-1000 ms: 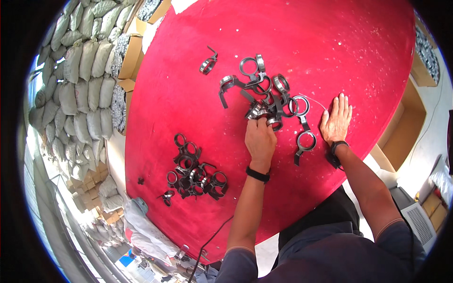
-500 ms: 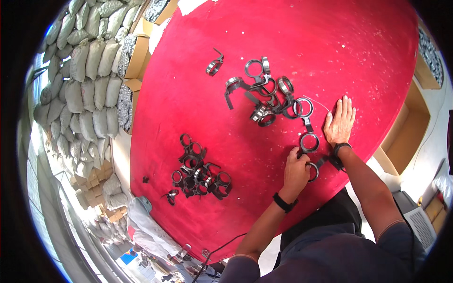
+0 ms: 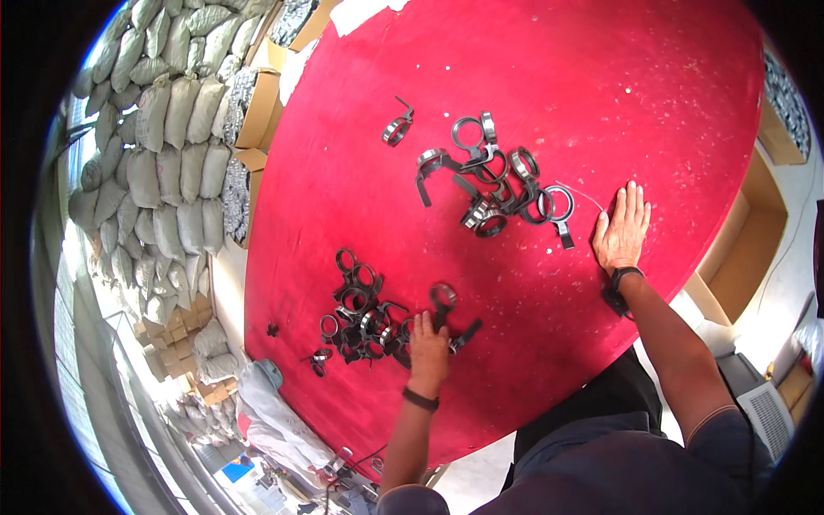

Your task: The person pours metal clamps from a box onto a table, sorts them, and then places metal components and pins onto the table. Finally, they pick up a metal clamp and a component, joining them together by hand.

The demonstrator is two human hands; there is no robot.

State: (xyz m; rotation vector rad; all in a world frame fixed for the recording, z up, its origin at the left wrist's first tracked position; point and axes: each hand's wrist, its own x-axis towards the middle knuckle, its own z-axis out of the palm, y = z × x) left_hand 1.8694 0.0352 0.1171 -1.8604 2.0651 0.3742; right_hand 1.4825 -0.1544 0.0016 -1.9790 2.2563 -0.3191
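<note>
My left hand (image 3: pixel 429 350) is beside the lower-left pile of black ring brackets (image 3: pixel 354 300), fingers pointing away from me. A slightly blurred ring bracket (image 3: pixel 443 297) sticks out between its finger and thumb. The dark arm of another bracket (image 3: pixel 466 335) shows at the hand's right side; its ring is mostly hidden. My right hand (image 3: pixel 624 230) lies flat on the red table (image 3: pixel 601 343), fingers extended, holding nothing. To its left is a looser group of ring brackets (image 3: pixel 493 172), some with shiny metal bands. The nearest one there is a ring with a short arm (image 3: pixel 562 206).
A lone ring bracket (image 3: pixel 396 129) lies toward the far left of the tabletop. Stacked sacks (image 3: pixel 163 172) and cartons of small parts (image 3: pixel 257 107) stand beyond the left edge. An open cardboard box (image 3: pixel 745 249) sits off the right edge.
My left hand has swept left from near my right hand to the lower-left pile, bringing two ring brackets along. My right hand has stayed flat in place.
</note>
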